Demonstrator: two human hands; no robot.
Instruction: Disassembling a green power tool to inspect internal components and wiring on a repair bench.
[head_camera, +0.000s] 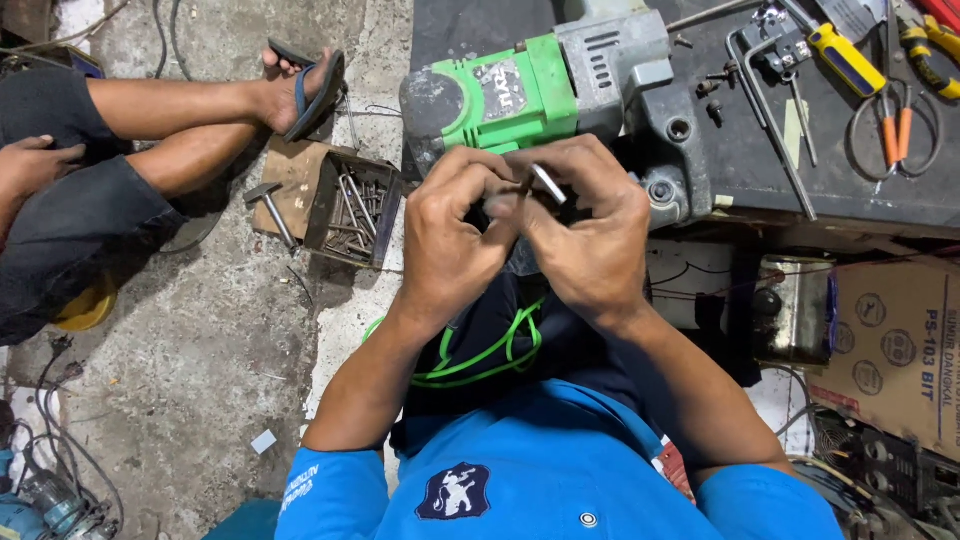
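Power tool (545, 95) on bench (860, 190), behind hands (525, 225).

I see a small metal pin (548, 184) pinched between my two hands, just in front of my chest. It is short, straight and silvery, with a bright sheen along its side. It sits tilted, its upper end leaning toward my left and its lower end toward my right. Only the middle stretch shows; both ends are hidden under my fingertips, so I cannot tell their shape. My left hand (452, 232) and right hand (590, 225) close around it, fingers curled and touching each other above my lap.
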